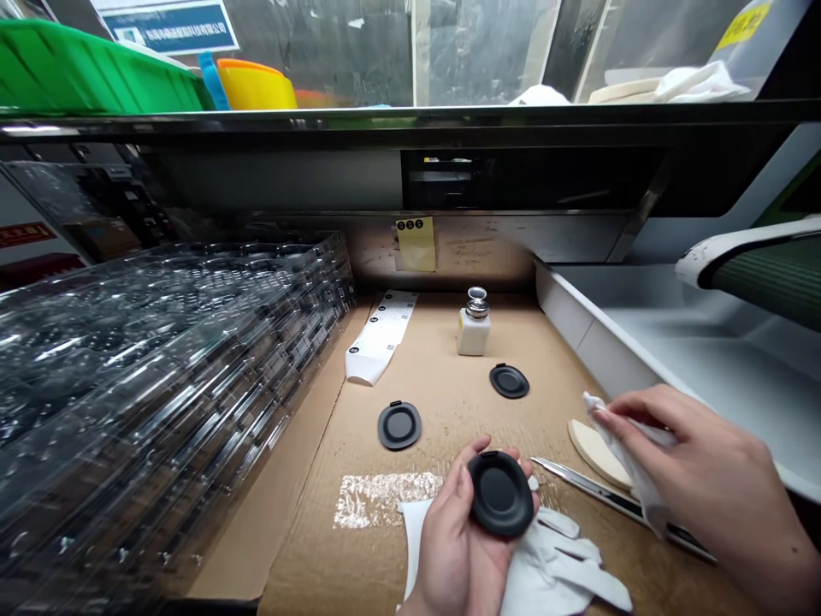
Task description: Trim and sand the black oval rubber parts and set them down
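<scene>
You cradle a black disc point(501, 494) above the near edge of the cardboard-topped counter point(442, 368), your left hand point(452, 547) curled around it, while your right hand point(705, 466) pinches a white cloth point(634, 458) toward the right edge, near a pale tray point(599, 338).

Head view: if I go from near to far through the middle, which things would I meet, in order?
Black disc in the left hand → left loose disc → right loose disc → white bottle → yellow paper on the back panel.
</scene>
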Action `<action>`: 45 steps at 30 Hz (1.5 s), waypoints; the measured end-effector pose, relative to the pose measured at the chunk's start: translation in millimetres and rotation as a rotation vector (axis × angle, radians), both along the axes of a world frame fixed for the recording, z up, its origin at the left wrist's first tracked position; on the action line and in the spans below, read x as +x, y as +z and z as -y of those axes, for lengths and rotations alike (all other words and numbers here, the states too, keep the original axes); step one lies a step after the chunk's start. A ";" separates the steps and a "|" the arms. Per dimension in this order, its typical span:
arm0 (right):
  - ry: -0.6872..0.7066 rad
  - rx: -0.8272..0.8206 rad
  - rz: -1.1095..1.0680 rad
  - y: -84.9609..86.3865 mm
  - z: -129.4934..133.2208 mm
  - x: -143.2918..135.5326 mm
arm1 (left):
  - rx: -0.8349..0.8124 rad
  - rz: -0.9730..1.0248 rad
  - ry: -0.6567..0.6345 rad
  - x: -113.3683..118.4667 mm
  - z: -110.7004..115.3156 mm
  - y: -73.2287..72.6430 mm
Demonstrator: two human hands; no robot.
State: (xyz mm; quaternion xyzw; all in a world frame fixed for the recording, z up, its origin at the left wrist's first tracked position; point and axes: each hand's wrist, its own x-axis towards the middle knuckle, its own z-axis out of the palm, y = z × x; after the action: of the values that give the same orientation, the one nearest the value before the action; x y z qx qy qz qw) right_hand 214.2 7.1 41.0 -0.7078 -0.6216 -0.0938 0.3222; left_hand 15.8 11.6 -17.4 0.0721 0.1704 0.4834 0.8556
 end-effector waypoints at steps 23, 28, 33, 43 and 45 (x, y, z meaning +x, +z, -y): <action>0.211 -0.099 0.231 -27.2 -8.3 -6.9 | 0.869 -2.145 0.127 -72.1 -66.5 23.7; 0.288 0.042 0.222 -14.8 -12.3 -25.8 | 0.943 -2.045 0.093 -66.2 -53.8 30.2; 0.392 0.142 0.158 -2.0 -11.9 -51.2 | 1.103 -1.829 0.014 -43.0 -24.2 47.0; 0.461 0.115 0.305 -8.3 -12.8 -68.7 | 1.204 -1.653 -0.071 -18.9 -6.2 54.1; 0.476 0.077 0.350 -7.4 -10.3 -63.7 | 1.204 -1.671 -0.079 -19.4 -7.3 52.2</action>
State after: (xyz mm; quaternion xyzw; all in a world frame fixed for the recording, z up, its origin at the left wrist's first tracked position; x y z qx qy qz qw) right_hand 150.5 17.3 33.6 -0.5027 -0.8121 -0.1598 0.2496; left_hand -3.7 18.9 34.8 0.8074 0.4380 0.2557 0.3013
